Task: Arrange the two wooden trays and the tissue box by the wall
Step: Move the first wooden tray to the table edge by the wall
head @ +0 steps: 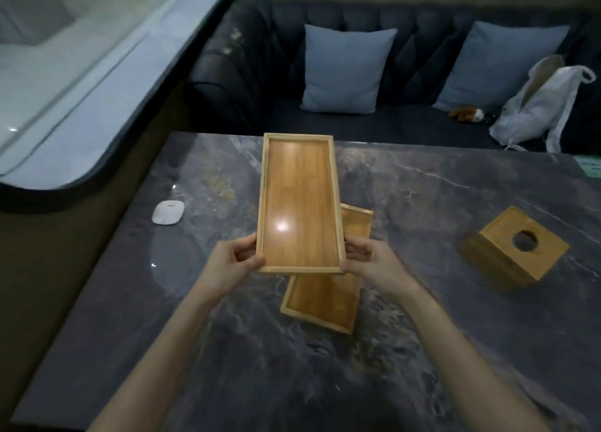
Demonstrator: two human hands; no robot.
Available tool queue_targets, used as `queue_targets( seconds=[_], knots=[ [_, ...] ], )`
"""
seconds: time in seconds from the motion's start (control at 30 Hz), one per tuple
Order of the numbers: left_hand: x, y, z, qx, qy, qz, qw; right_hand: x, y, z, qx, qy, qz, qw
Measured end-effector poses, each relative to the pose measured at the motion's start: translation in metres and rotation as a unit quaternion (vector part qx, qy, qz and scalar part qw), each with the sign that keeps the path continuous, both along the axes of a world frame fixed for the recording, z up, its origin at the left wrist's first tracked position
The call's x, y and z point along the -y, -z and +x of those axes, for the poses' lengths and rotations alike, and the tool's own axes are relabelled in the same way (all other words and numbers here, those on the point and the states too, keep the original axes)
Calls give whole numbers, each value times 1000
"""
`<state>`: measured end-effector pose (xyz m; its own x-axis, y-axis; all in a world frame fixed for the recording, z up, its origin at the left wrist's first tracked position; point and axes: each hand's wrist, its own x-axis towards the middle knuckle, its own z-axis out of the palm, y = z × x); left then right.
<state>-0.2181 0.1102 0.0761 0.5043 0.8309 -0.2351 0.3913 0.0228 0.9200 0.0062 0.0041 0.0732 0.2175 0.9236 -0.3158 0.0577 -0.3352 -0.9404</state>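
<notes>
Head view: left hand (pixel 232 262) and right hand (pixel 370 262) grip upper tray's (pixel 299 200) near corners.

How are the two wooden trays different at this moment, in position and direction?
The upper tray is held by the left hand and right hand; the lower tray lies on the table, partly hidden. The upper tray points straight ahead; the lower tray is angled. Both look like similar empty wood.
</notes>
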Motion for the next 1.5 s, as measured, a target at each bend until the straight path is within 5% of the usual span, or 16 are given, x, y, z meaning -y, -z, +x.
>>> queue_targets(
  seconds=[0.5, 1.07, 1.5],
  knots=[
    [-69, 14, -188, -59, -93, -18, 994, -105, 40, -188, -22, -66, 1, 998],
    [-107, 66, -248, -130, -122, -120, 977, -147, 103, -265, -17, -59, -82, 995],
    [-118, 91, -252, -215, -135, -48, 966, -159, 106, -289, 211, -89, -103, 968]
  ],
)
